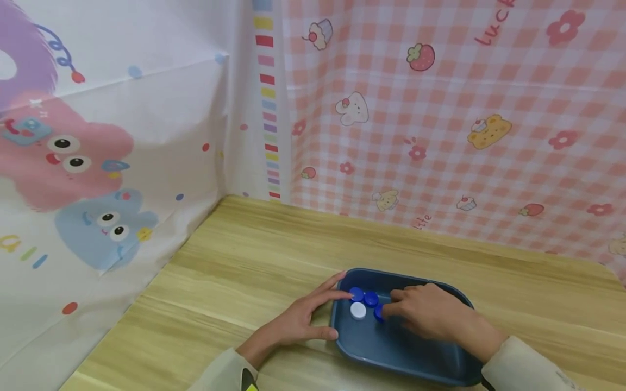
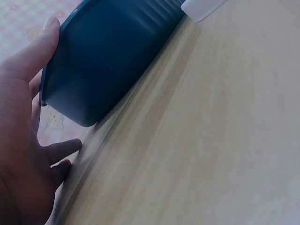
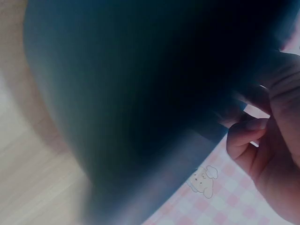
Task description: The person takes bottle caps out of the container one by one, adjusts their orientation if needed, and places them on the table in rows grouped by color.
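A dark blue tray (image 1: 391,347) with rounded corners stands on the wooden table. Inside it, toward the left end, lie a white bottle cap (image 1: 358,310) and two blue bottle caps (image 1: 371,299). My left hand (image 1: 298,320) spans the tray's left end, its thumb against the rim and its index fingertip over the leftmost blue cap. My right hand (image 1: 430,312) reaches in from the right and pinches a third blue cap (image 1: 379,313), partly covered by the fingers. In the right wrist view the dark tray wall hides those fingertips.
The wooden table (image 1: 244,250) extends around the tray. Behind it hangs a pink checked cloth (image 1: 440,163), and a white cloth with cartoon figures (image 1: 161,136) hangs at the left. A white object (image 2: 201,8) shows at the top of the left wrist view.
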Tool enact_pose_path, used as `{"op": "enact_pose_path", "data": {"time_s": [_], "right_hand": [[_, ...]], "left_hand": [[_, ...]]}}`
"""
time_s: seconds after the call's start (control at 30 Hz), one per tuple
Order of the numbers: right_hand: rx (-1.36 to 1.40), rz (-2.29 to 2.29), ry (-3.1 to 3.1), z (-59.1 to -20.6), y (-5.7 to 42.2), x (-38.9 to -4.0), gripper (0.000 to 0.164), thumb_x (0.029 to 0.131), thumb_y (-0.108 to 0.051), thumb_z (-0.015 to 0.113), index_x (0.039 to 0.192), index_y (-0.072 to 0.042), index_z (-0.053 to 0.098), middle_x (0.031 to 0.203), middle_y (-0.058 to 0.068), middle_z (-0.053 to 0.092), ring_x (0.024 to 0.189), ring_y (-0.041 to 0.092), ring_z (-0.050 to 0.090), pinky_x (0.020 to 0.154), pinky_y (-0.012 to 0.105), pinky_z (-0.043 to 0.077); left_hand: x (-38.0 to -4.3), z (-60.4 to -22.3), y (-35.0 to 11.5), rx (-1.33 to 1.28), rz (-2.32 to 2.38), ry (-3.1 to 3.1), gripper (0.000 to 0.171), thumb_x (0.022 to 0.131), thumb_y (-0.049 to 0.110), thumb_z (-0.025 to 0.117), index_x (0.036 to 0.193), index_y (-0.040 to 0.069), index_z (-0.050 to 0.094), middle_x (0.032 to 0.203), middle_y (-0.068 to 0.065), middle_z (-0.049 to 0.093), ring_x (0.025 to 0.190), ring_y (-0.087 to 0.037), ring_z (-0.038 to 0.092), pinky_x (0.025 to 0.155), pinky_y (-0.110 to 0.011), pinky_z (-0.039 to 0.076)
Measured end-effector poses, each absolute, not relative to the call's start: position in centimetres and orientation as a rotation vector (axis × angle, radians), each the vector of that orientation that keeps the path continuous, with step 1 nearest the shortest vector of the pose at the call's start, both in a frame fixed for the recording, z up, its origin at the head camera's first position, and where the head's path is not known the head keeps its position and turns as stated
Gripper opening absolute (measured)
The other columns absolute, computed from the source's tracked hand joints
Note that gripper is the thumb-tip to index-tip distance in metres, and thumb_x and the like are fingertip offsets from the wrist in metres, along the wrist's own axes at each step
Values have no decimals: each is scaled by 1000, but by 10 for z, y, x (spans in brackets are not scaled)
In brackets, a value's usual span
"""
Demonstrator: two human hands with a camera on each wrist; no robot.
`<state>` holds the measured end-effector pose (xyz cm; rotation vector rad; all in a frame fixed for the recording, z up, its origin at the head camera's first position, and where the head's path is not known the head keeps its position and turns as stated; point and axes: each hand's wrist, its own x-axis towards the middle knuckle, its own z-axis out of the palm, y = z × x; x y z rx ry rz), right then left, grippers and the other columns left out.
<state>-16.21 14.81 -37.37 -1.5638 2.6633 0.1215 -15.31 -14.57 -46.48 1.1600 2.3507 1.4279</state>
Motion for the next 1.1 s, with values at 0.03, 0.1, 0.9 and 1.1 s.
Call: {"op": "enact_pose_path", "data": {"time_s": [0.03,0.1,0.9,1.1], "right_hand": [[-1540,122,2659,-373,148,-163,32,78,-17,78,104,-31,65,79,-11,50,66,9,52,48,27,43],[-1497,125,2653,-369,147,-165,33,79,-16,77,105,-33,66,80,-11,51,65,8,51,48,28,43],[-1500,125,2550,-379,124,-185,38,74,-14,83,101,-37,67,86,-12,56,71,5,51,58,31,49],[-1467,121,2534,-383,121,-187,37,73,-13,84,97,-36,66,90,-11,59,74,6,53,62,32,51]], "left_hand": [[-153,-465,-146,1153,1427,2353,68,84,16,75,143,30,44,160,8,7,144,-15,9,107,-60,23],[-153,-464,-146,1145,1427,2353,68,84,17,75,143,30,44,160,9,6,144,-16,10,107,-60,23],[-152,-463,-146,1154,1474,2285,62,88,30,70,144,24,43,160,3,6,145,-15,8,109,-55,23],[-152,-462,-147,1152,1465,2290,62,88,26,71,144,25,43,160,7,6,144,-15,9,110,-53,23]]}}
